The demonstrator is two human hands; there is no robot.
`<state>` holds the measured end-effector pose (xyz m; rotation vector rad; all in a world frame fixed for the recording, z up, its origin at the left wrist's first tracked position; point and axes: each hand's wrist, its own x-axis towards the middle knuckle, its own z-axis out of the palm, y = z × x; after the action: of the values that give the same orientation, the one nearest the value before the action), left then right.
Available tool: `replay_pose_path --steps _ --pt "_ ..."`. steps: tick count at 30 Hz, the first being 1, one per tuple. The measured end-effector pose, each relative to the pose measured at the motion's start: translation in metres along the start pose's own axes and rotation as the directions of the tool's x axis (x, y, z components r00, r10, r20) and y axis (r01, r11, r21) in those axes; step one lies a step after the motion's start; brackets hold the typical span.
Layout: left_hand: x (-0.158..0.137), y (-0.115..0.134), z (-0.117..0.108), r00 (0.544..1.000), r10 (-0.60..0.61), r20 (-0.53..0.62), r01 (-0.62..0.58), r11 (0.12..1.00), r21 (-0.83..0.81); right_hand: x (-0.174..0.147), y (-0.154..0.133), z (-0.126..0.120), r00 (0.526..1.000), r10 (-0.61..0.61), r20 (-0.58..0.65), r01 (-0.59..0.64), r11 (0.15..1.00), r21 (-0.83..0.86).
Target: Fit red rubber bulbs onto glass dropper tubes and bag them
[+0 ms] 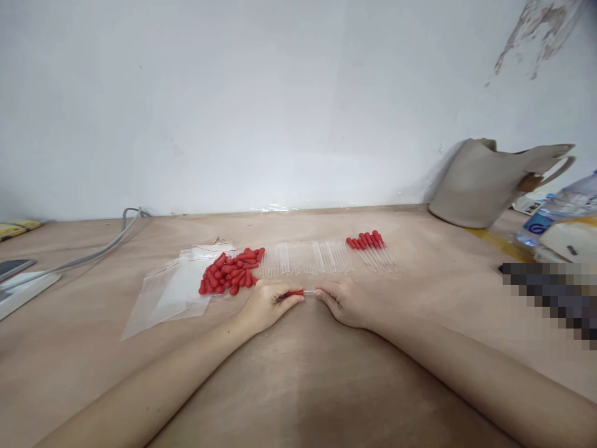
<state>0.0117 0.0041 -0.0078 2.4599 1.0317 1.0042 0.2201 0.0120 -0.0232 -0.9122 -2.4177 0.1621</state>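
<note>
My left hand (273, 303) pinches a red rubber dropper bulb (295, 293), its open end pointing right. A clear glass dropper tube (310, 292) meets that end, and my right hand (342, 300) grips the tube's other side between thumb and fingers. How far the tube sits inside the bulb I cannot tell. Beyond my left hand lies a heap of loose red bulbs (228, 272). A row of clear tubes (303, 257) is laid out side by side behind both hands. To its right are several droppers with red bulbs on their tubes (370, 246).
Under the heap spreads a clear zip bag (161, 298). A grey cable (102, 249) and a phone (16, 268) are at the left. A beige bag (489, 183), a plastic bottle (566, 205) and a pixelated dark object (550, 298) stand or lie at the right. A white wall (280, 106) closes the back.
</note>
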Motion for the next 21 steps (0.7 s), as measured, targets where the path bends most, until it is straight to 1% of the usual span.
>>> replay_pose_path --steps 6,8,11,13,15,16,17,18,19,21 --pt "0.0 0.0 0.0 0.999 0.03 -0.011 -0.03 0.999 0.02 0.002 -0.006 -0.004 0.996 0.06 0.069 -0.06 0.998 -0.006" --pt "-0.001 0.0 0.001 1.0 0.023 -0.019 -0.022 1.0 0.015 0.003 -0.009 -0.008 0.994 0.072 0.083 -0.071 0.997 -0.022" --pt "-0.001 -0.002 0.003 0.998 -0.018 -0.062 0.019 1.0 0.008 0.006 -0.011 -0.018 0.988 0.098 0.117 -0.095 0.995 -0.029" --pt "-0.002 -0.004 0.004 0.992 -0.073 -0.102 0.074 0.997 0.004 0.008 -0.005 -0.026 0.981 0.149 0.123 -0.149 0.989 -0.013" --pt "-0.002 -0.006 0.004 0.986 -0.113 -0.12 0.116 0.993 0.019 0.01 0.008 -0.035 0.965 0.252 0.068 -0.254 0.967 0.016" --pt "-0.002 -0.006 0.004 0.986 -0.117 -0.115 0.122 0.992 0.037 0.01 0.018 -0.039 0.944 0.33 0.011 -0.33 0.944 0.026" --pt "-0.001 -0.006 0.004 0.989 -0.108 -0.104 0.115 0.992 0.058 0.011 0.028 -0.043 0.906 0.42 -0.05 -0.418 0.907 0.048" --pt "-0.001 -0.006 0.004 0.992 -0.093 -0.087 0.1 0.992 0.076 0.01 0.039 -0.047 0.86 0.499 -0.106 -0.494 0.867 0.074" --pt "-0.001 -0.006 0.003 0.995 -0.079 -0.068 0.085 0.993 0.088 0.01 0.049 -0.05 0.822 0.549 -0.151 -0.54 0.836 0.101" --pt "-0.001 -0.005 0.003 0.997 -0.07 -0.036 0.073 0.992 0.099 0.007 0.066 -0.055 0.717 0.661 -0.222 -0.663 0.745 0.074"
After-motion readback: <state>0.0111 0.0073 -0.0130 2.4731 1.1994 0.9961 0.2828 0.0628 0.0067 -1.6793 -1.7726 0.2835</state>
